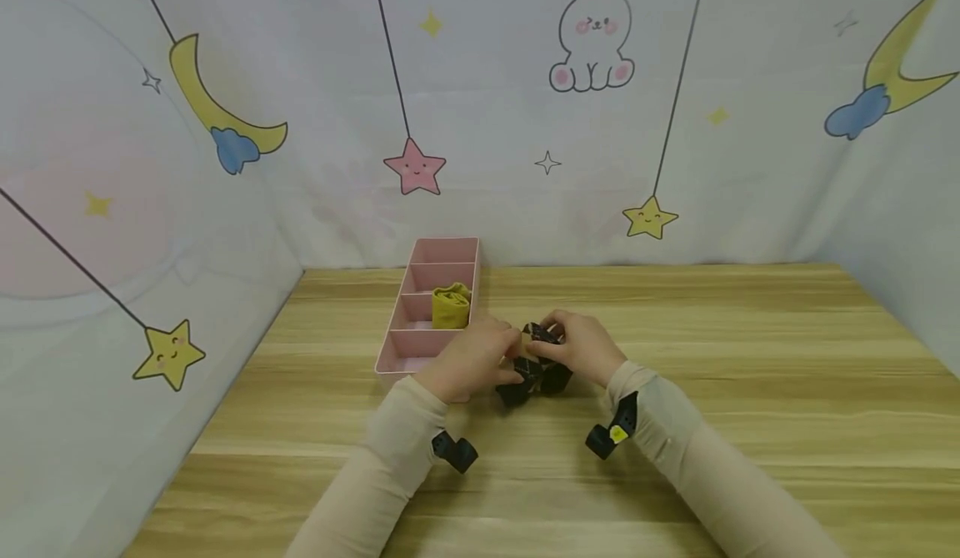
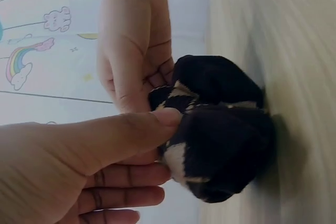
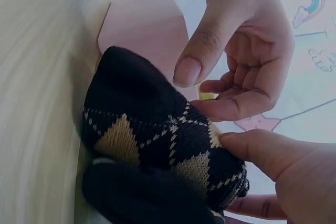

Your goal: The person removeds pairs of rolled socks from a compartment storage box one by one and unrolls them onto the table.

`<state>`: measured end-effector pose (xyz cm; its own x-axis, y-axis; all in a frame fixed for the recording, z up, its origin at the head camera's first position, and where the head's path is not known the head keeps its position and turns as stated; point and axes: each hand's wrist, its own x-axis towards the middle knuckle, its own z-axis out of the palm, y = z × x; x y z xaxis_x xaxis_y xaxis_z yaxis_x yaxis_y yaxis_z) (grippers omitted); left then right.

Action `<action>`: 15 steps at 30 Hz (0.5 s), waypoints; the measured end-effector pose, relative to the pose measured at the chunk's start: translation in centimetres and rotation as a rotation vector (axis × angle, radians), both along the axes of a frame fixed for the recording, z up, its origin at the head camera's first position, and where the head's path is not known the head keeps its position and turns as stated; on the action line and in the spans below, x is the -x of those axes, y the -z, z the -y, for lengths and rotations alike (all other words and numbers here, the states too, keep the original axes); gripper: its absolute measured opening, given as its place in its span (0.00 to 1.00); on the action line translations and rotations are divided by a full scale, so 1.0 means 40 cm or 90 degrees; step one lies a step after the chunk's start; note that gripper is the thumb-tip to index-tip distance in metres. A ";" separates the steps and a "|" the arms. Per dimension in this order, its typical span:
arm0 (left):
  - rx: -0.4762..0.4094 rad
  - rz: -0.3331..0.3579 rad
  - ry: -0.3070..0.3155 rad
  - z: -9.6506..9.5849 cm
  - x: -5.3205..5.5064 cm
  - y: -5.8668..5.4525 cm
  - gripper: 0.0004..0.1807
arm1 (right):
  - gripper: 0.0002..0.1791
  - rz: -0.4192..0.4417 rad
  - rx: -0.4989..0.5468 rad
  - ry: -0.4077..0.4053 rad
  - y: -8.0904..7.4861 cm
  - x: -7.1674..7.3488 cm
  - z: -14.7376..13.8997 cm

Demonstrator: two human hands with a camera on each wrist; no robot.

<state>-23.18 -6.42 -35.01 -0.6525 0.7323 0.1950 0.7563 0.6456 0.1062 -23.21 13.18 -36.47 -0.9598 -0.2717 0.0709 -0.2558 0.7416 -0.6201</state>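
A pair of black argyle socks, patterned with tan diamonds, is bunched on the table between both hands. My left hand pinches the socks from the left, its thumb on the dark knit in the left wrist view. From the right, my right hand holds their upper end. Its thumb presses the patterned knit in the right wrist view, and its other fingers are partly hidden behind the socks. The toe ends point down toward the tabletop.
A pink box with several compartments in a row stands just left of the hands. One compartment holds a rolled mustard-yellow cloth. The wood-grain table meets a printed white curtain at the back and sides.
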 end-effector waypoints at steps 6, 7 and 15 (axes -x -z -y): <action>-0.007 -0.053 -0.011 -0.019 -0.003 0.023 0.18 | 0.22 -0.008 -0.020 -0.005 0.012 0.007 -0.021; -0.009 -0.061 -0.010 -0.022 -0.003 0.026 0.18 | 0.22 -0.008 -0.023 -0.006 0.014 0.008 -0.025; -0.001 -0.082 -0.038 -0.039 -0.006 0.043 0.17 | 0.26 -0.016 -0.016 -0.012 0.029 0.018 -0.049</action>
<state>-22.96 -4.87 -36.72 -0.6644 0.6925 0.2811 0.7239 0.6898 0.0114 -23.93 15.14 -37.62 -0.9524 -0.2916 0.0885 -0.2855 0.7521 -0.5940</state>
